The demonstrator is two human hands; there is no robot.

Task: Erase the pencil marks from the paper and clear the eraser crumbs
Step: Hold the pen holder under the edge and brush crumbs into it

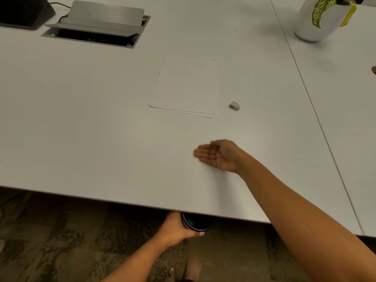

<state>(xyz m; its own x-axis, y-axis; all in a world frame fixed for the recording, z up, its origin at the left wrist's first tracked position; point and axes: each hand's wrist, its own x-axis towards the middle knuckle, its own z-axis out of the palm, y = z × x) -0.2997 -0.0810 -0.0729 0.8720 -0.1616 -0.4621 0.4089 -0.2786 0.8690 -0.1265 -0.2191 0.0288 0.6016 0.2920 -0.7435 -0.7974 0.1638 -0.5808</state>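
On table [81,119], near half: right hand [215,154] edge-down, fingers straight and together, holding nothing; outline blurred. Left hand [177,226] at 7 o'clock, below the table edge, fingers wrapped round a dark cup [198,222]. Paper [187,86] at 11 o'clock, a flat stack well apart from both hands. Eraser [234,105] at 1 o'clock, near the stack's near-right corner, not touching. Pot [313,27] at 2 o'clock, far; cable box [97,23] at 10 o'clock.

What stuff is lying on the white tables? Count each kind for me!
Stack of paper: 1
Eraser: 1
Potted plant: 1
Black device: 1
Open cable box: 1
Thing cut off at the right edge: 1
Total: 6
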